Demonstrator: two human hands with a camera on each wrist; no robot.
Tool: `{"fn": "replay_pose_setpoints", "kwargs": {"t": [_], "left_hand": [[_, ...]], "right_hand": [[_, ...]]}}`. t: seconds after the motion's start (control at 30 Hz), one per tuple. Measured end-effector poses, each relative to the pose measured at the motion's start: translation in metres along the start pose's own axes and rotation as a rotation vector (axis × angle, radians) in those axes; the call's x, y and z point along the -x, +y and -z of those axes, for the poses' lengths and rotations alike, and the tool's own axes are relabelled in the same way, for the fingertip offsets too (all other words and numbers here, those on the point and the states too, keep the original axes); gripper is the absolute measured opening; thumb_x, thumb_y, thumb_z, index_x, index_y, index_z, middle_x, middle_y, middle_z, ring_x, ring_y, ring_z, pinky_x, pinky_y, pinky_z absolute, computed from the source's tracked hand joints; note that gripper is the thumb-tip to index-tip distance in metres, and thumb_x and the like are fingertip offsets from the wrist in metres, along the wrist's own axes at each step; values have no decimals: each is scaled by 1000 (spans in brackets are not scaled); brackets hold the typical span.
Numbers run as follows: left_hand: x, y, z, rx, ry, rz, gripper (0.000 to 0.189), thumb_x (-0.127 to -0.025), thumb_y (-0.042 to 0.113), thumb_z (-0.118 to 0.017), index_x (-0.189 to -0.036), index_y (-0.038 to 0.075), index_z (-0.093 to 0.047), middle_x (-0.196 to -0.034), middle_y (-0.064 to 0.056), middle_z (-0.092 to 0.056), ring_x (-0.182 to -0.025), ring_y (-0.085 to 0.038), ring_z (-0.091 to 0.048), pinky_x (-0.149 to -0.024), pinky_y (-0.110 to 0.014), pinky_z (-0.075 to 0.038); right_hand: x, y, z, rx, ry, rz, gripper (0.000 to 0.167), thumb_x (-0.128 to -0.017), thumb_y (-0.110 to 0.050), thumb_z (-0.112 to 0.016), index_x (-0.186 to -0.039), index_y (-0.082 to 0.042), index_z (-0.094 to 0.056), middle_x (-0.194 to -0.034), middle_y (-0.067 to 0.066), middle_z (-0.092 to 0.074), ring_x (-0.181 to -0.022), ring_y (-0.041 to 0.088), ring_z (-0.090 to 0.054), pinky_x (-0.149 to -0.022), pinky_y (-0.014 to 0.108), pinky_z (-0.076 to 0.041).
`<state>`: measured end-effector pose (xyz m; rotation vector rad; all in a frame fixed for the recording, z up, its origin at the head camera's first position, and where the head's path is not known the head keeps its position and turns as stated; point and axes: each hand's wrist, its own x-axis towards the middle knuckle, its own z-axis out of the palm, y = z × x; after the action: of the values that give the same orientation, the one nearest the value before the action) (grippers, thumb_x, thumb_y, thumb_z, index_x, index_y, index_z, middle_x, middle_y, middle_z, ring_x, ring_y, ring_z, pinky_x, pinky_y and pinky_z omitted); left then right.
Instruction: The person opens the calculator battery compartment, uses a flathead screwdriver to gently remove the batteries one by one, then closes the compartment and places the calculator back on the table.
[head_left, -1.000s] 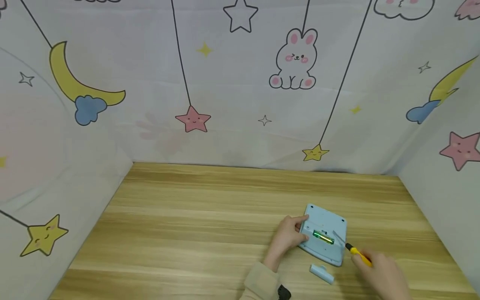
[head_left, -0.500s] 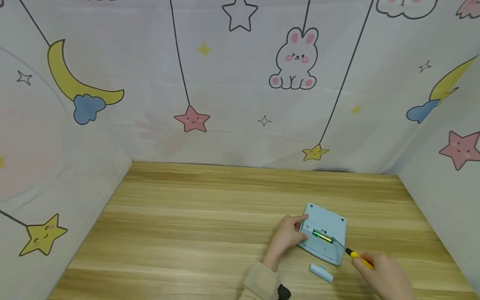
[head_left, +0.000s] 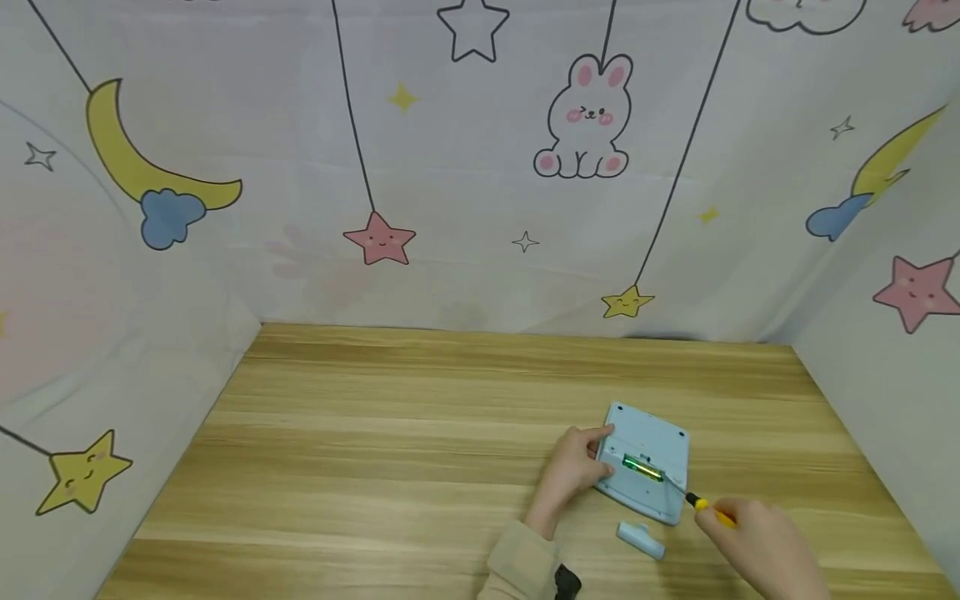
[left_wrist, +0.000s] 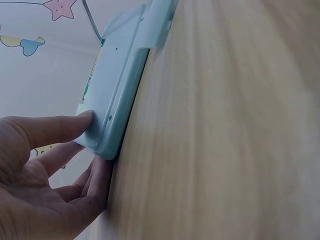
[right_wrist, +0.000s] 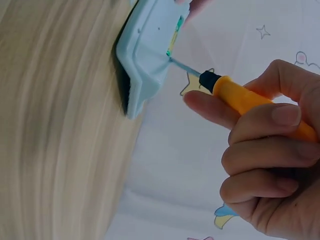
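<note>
A light blue calculator [head_left: 660, 433] lies back side up on the wooden table, its battery bay uncovered. In the bay sits a green and gold battery [head_left: 643, 468]. My left hand [head_left: 573, 465] grips the calculator's left edge; the left wrist view shows the thumb [left_wrist: 65, 127] on the back and fingers at the edge below. My right hand [head_left: 765, 537] holds a screwdriver [right_wrist: 245, 97] with a yellow handle and black collar. Its thin shaft slants down to the right end of the battery. The light blue battery cover [head_left: 641, 540] lies just in front of the calculator.
The wooden table [head_left: 390, 450] reaches left and back from the hands. White cloth walls [head_left: 465, 167] printed with stars, moons and a rabbit stand along its back and sides. A small black object [head_left: 567, 582] shows beside the left sleeve [head_left: 522, 560].
The screwdriver tip has moved from the calculator's back, right of the bay, down to the battery's right end, and stays there. The left hand keeps its grip. The head view has shifted slightly.
</note>
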<state>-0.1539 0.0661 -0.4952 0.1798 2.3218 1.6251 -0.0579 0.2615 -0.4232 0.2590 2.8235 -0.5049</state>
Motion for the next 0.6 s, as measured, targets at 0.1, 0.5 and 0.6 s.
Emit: {"fn": "replay_pose_setpoints", "kwargs": {"t": [0.1, 0.5, 0.6], "left_hand": [[0, 0, 0, 1, 2, 0, 61, -72, -7, -74, -128, 14, -63, -85, -5, -49, -72, -10, -41, -58, -18, -36], [0, 0, 0, -2, 2, 14, 60, -72, -6, -74, -127, 15, -64, -87, -5, -51, -72, -10, -44, -58, -18, -37], [0, 1, 1, -3, 6, 24, 60, -72, -6, -74, -127, 15, -64, -87, -6, -51, -72, -11, -44, -58, -19, -36]], "right_hand": [[0, -5, 2, 18, 20, 23, 33, -88, -29, -51, -58, -16, -48, -54, -4, -33, -53, 12, -33, -49, 26, -23], [-3, -28, 14, 76, 55, 80, 42, -85, -25, -51, -50, -19, -28, -49, -7, -25, -49, 9, -21, -45, 23, -20], [-6, -31, 18, 84, 43, 107, 43, -85, -24, -53, -49, -20, -29, -49, -8, -24, -49, 8, -21, -45, 23, -21]]}}
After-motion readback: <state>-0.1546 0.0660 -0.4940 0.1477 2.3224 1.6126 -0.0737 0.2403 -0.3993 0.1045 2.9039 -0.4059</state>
